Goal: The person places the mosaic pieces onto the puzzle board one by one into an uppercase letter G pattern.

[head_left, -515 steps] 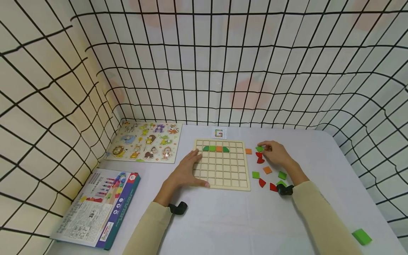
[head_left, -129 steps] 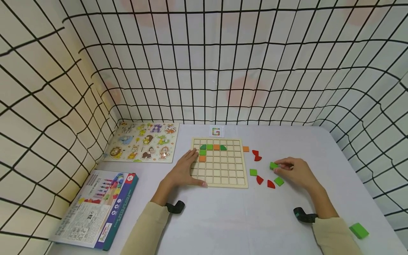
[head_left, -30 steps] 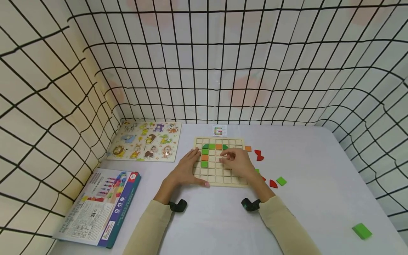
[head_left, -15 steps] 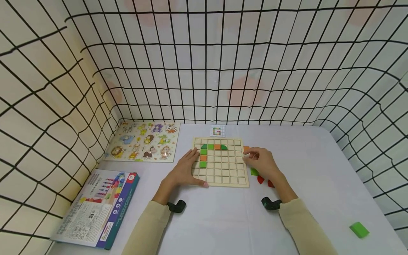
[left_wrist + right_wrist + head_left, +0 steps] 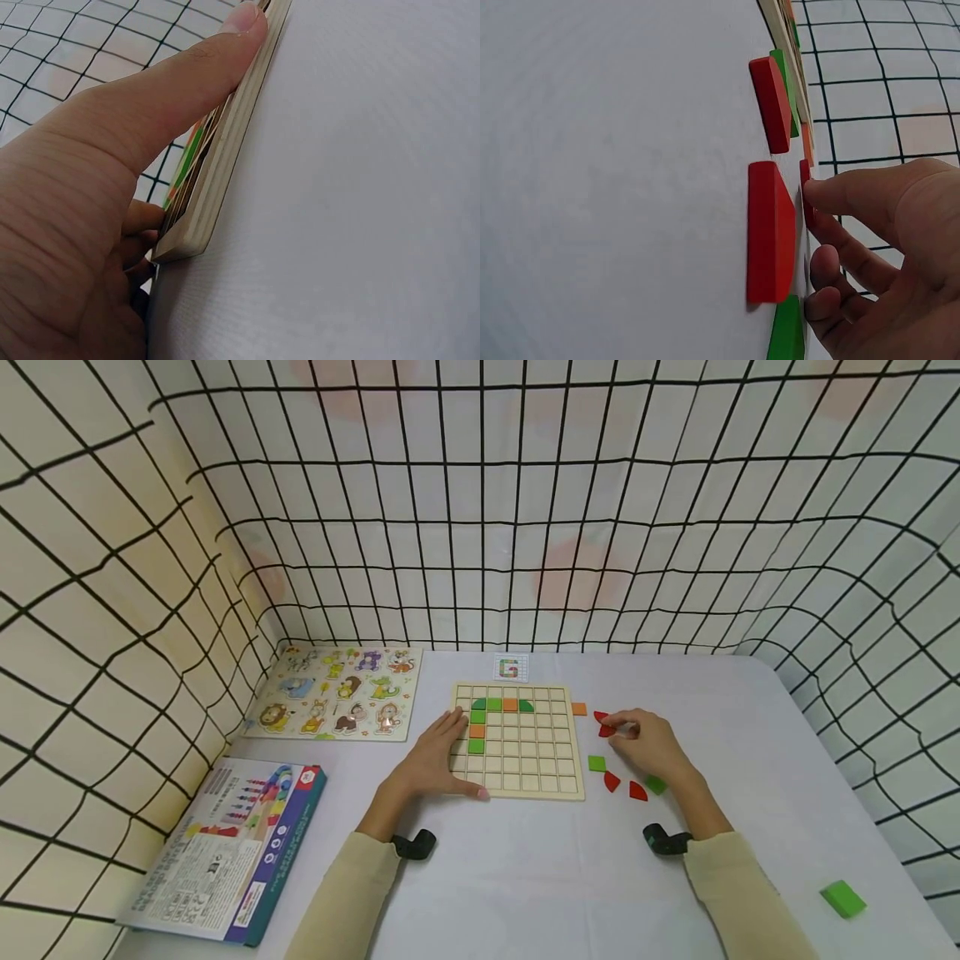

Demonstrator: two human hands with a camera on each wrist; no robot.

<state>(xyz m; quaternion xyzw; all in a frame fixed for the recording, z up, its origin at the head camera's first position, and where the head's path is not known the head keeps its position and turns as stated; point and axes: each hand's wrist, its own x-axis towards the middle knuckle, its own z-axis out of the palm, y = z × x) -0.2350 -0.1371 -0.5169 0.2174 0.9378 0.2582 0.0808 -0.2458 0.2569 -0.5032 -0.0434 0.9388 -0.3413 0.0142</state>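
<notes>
My left hand (image 5: 431, 764) rests on the left side of the wooden grid board (image 5: 536, 782), its fingers along the left edge. In the left wrist view the thumb (image 5: 187, 79) lies straight along the board's front edge. A dark green quarter-round (image 5: 527, 706) ends the coloured top row, and a column below the row's left end finishes in a green square (image 5: 476, 746). Right of the board, my right hand (image 5: 648, 745) pinches a red quarter-round block (image 5: 807, 196) between thumb and forefinger, low over the table. Another red quarter-round (image 5: 601, 717) lies at its fingertips.
Nearby lie an orange square (image 5: 579, 709), a green square (image 5: 596, 763), two red quarter-rounds (image 5: 637, 791) and a partly covered green square (image 5: 656, 785). A G pattern card (image 5: 511, 667) sits behind the board. Leftward are an animal puzzle (image 5: 337, 693) and a box (image 5: 225, 852); green blocks (image 5: 843, 899) lie far right.
Over the earlier frames, green, orange and green squares have joined the board in a column. My right hand has since moved right, off the board, to the red pieces. The left hand stays put.
</notes>
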